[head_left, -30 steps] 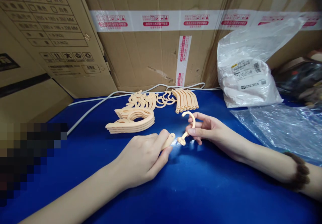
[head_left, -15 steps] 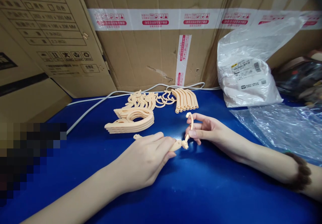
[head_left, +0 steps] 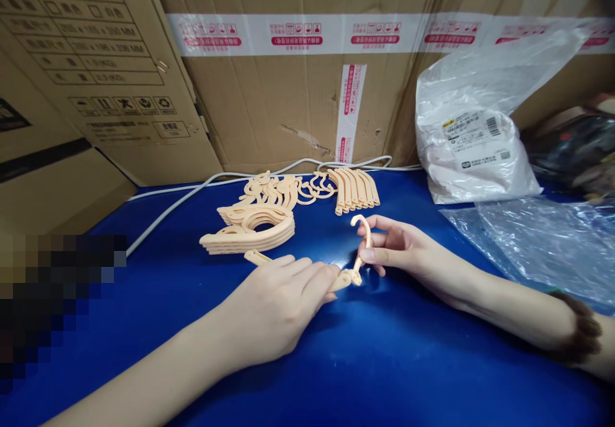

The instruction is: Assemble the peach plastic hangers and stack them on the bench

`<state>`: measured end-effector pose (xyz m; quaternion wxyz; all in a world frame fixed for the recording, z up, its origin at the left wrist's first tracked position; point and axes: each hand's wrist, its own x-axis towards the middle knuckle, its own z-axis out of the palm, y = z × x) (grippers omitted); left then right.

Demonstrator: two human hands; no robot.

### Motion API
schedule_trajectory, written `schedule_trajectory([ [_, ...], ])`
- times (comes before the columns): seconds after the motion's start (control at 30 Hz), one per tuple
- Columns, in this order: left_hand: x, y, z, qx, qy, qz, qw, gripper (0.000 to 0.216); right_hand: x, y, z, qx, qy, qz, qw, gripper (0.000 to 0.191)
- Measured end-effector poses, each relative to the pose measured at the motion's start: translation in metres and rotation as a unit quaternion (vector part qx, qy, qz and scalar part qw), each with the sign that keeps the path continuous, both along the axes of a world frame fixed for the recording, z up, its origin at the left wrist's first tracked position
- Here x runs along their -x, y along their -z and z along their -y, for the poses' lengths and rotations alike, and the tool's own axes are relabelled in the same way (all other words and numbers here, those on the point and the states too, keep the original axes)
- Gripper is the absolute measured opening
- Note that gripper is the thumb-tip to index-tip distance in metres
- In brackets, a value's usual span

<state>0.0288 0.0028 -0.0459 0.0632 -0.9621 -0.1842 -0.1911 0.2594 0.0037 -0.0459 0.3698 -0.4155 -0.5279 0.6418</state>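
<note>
My left hand is closed, palm down, around a cream plastic hanger arm. One end of the arm sticks out past my wrist side toward the upper left, and the other shows beyond my fingertips. Between thumb and fingers, my right hand pinches a cream hanger hook, its curve upward. The hook's lower end meets the arm's right end; how they fit together is too small to tell. Both pieces are held over the blue table. Left of them lies a stack of folded hangers.
Behind are a row of curved hanger arms, loose hooks and a heap of curved pieces. A white cable runs before cardboard boxes. At right stand a filled plastic bag and clear plastic film.
The hanger arm has rolled in my left hand, so its left end now shows a hollow side. My left fingers have shifted over it, and the hook has turned slightly left.
</note>
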Motion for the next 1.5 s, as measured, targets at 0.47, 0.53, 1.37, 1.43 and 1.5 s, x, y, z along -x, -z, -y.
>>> schedule_trajectory([
  [0.47, -0.0002, 0.0036, 0.0008, -0.040, -0.025, -0.025, 0.999, 0.030, -0.0016, 0.0009, -0.0007, -0.029, -0.011, 0.031, 0.999, 0.038],
  [0.53, -0.0006, 0.0042, 0.0007, -0.047, -0.021, -0.022, 0.998, 0.030, -0.0018, 0.0002, -0.0012, -0.022, -0.018, 0.029, 0.999, 0.038],
  [1.37, 0.0011, 0.0057, 0.0014, 0.095, -0.027, -0.047, 0.994, 0.033, -0.0025, 0.0011, -0.0039, -0.040, -0.050, 0.058, 0.996, 0.038],
  [1.43, 0.0007, 0.0053, 0.0013, 0.080, -0.025, -0.044, 0.996, 0.033, -0.0015, -0.0007, -0.0031, -0.037, -0.044, 0.063, 0.996, 0.041],
  [1.5, 0.0001, 0.0050, 0.0011, 0.061, -0.024, -0.042, 0.997, 0.034, -0.0007, -0.0018, -0.0025, -0.037, -0.041, 0.067, 0.996, 0.043],
])
